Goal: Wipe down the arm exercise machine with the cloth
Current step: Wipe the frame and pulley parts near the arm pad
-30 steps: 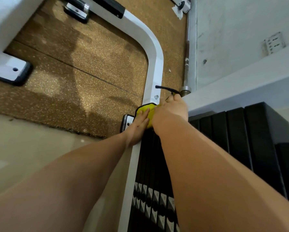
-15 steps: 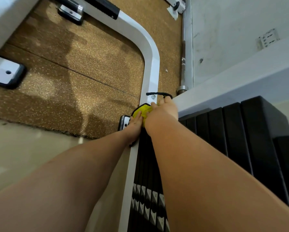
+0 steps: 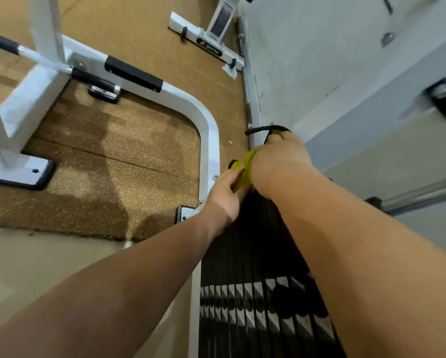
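Note:
A yellow cloth (image 3: 245,167) is bunched between both my hands low on the machine, over the bottom of the black weight stack (image 3: 253,254). My right hand (image 3: 278,161) grips the cloth from the right, its fingers curled over it and hidden behind the knuckles. My left hand (image 3: 225,195) holds the cloth's lower left edge with thumb and fingers. The machine's white curved base tube (image 3: 206,130) runs just left of the hands. A black cord loop (image 3: 267,129) sticks out beyond my right hand.
Speckled brown rubber mat (image 3: 113,151) lies inside the white frame. A white upright post with a foot plate (image 3: 20,171) stands at the left. A steel bar (image 3: 247,81) lies along the grey wall (image 3: 307,60). Another white machine base (image 3: 209,45) sits at the top.
The view has tilted up, showing more of the frame and the far machine base. Both hands with the cloth have shifted slightly up and right along the stack's bottom.

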